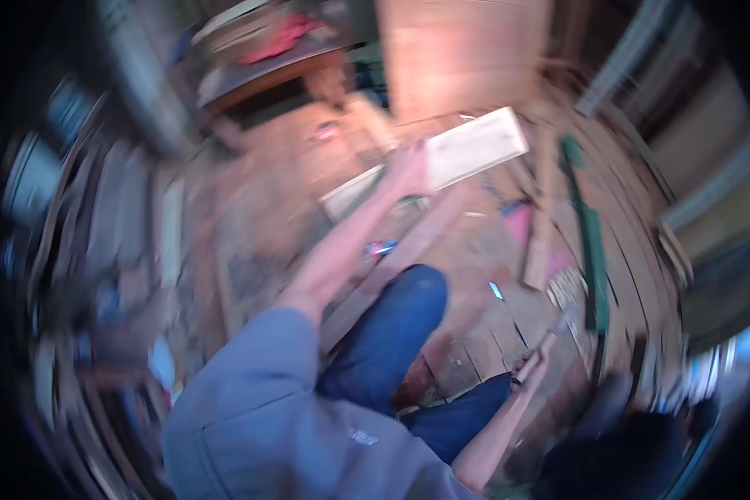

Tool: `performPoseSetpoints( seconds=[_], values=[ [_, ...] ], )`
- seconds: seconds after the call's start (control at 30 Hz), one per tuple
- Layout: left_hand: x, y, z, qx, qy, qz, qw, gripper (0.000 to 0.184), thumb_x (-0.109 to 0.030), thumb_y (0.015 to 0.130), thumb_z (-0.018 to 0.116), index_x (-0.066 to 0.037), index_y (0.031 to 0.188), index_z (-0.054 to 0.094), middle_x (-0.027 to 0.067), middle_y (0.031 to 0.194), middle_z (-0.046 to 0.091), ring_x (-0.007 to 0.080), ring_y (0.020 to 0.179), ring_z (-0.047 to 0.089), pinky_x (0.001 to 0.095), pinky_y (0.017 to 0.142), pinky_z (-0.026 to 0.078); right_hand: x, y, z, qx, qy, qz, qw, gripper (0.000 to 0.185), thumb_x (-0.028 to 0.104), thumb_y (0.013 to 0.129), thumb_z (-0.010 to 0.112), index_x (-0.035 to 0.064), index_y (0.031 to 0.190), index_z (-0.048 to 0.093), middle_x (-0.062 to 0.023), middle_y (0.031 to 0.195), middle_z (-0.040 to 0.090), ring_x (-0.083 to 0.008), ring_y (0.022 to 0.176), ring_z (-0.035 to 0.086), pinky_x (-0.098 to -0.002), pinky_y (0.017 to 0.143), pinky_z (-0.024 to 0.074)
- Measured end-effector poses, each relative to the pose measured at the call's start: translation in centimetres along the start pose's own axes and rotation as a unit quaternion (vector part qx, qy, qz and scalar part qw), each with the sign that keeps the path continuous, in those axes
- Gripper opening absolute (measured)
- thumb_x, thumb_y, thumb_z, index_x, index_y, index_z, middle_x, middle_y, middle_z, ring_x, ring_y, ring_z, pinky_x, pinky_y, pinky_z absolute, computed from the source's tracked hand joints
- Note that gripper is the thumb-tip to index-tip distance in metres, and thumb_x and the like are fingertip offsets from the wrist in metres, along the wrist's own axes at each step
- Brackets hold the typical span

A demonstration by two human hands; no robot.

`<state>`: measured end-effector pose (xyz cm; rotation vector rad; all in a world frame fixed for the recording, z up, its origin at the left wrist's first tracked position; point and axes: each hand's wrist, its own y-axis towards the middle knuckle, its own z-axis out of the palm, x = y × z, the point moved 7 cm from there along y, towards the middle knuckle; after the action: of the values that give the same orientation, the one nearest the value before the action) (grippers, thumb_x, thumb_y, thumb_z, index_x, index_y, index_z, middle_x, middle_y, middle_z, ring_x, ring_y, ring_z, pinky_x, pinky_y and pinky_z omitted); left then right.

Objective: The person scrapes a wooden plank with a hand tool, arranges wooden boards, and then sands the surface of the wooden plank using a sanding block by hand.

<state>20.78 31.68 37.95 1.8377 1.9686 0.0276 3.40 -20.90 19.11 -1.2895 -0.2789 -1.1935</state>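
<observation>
We look down on a wooden floor (475, 258), its planks blurred by motion. At the top, a tall light-brown panel (467, 62) stands upright. To its left is a low table (279, 75) with a red cloth (283, 40) among other items on it.

In the lower middle we see our own grey shirt (267, 417) and blue trousers (392, 333), one knee raised. On the right, a long green bar (592, 250) lies near a brown plank (542, 221).

Ahead of the knee, below the panel, is a pale board (479, 148), tilted up towards the right. A narrower strip of wood (429, 225) runs from beside the knee towards it. Our left hand (408, 169) lies across the board's middle; blur keeps us from telling whether its fingers clamp the edge or merely press.

At lower right, our right hand (531, 367) has its fingers wrapped around a slim tool (548, 342), well apart from the board. The smallest thing is a shiny blue scrap (496, 290) on the floor.
</observation>
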Motion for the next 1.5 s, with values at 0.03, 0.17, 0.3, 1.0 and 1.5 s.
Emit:
performPoseSetpoints(
  seconds=[0.03,0.17,0.3,1.0,1.5],
  values=[
    [3.2,-1.1,-1.2,-0.004,0.008,-0.054,0.998,0.112,-0.049,0.049,0.093,0.000,0.135,0.041,0.0240,0.125,0.056,0.0440,0.115,0.058,0.0527,0.098,0.049,-0.4,0.5,1.6,0.071,0.026,-0.008,0.997,0.040,0.036,0.100,0.051,0.0083,0.127,0.052,-0.0032,0.073,0.055,-0.0136,0.045,0.051,-0.0263,0.034,0.0399],
    [10.7,-10.8,-9.8,-0.054,0.061,-0.220,0.972,0.118,-0.049,0.047,0.095,0.000,0.138,0.037,0.0235,0.131,0.054,0.0453,0.116,0.057,0.0563,0.101,0.045,-2.8,1.7,7.4,0.252,0.125,0.023,0.959,0.051,0.038,0.100,0.051,0.0086,0.140,0.045,-0.0091,0.082,0.058,-0.0176,0.051,0.053,-0.0286,0.039,0.0436],
    [18.0,-22.2,-12.3,-0.064,0.074,-0.386,0.917,0.127,-0.046,0.046,0.096,-0.001,0.146,0.031,0.0213,0.143,0.046,0.0446,0.126,0.052,0.0571,0.106,0.041,-6.9,6.0,11.8,0.333,0.101,0.096,0.933,0.051,0.034,0.098,0.054,0.0060,0.140,0.044,-0.0110,0.091,0.057,-0.0186,0.061,0.053,-0.0291,0.051,0.0464],
    [13.6,-66.5,-12.1,-0.053,0.110,-0.700,0.704,0.130,-0.043,0.050,0.095,-0.003,0.152,0.025,0.0216,0.147,0.043,0.0468,0.132,0.046,0.0585,0.111,0.038,-23.5,0.2,23.0,0.519,-0.027,0.341,0.783,0.055,0.038,0.092,0.051,0.0019,0.134,0.049,-0.0097,0.097,0.054,-0.0215,0.079,0.053,-0.0358,0.070,0.0467],
    [1.7,-83.6,-22.3,-0.083,0.186,-0.774,0.599,0.130,-0.039,0.051,0.094,-0.003,0.153,0.023,0.0204,0.144,0.036,0.0470,0.129,0.046,0.0571,0.107,0.041,-32.1,-11.7,29.6,0.522,-0.013,0.445,0.727,0.049,0.032,0.094,0.049,-0.0052,0.125,0.052,-0.0134,0.101,0.055,-0.0241,0.083,0.051,-0.0376,0.073,0.0463]
  ],
)
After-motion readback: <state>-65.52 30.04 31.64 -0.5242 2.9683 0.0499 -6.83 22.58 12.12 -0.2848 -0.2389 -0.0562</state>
